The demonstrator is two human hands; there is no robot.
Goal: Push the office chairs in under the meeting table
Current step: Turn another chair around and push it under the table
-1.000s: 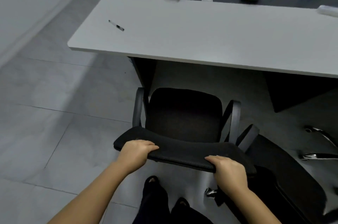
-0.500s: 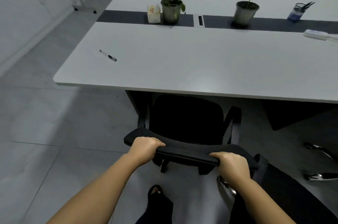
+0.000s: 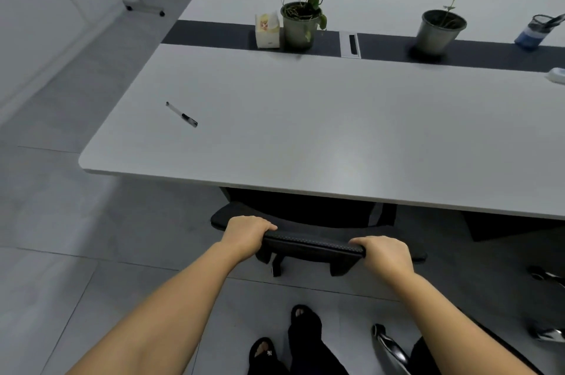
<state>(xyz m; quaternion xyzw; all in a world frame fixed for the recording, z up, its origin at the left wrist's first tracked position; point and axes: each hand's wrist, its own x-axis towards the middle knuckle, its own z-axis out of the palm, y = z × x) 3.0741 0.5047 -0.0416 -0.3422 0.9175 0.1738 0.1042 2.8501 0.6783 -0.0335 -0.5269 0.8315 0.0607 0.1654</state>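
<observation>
Left hand (image 3: 248,232) and right hand (image 3: 384,255) curl over the chair (image 3: 312,244) backrest's top edge, set apart, likely for a straight push | seat mostly under the table (image 3: 305,136) edge | pen (image 3: 182,114) lies on top

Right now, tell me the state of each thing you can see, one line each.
Office chair: seat under the table, top of its backrest showing.
Left hand: grips the backrest top.
Right hand: grips the backrest top.
Meeting table: top in full view.
Pen: lying flat on the table.
Two potted plants: upright on the dark strip.
</observation>
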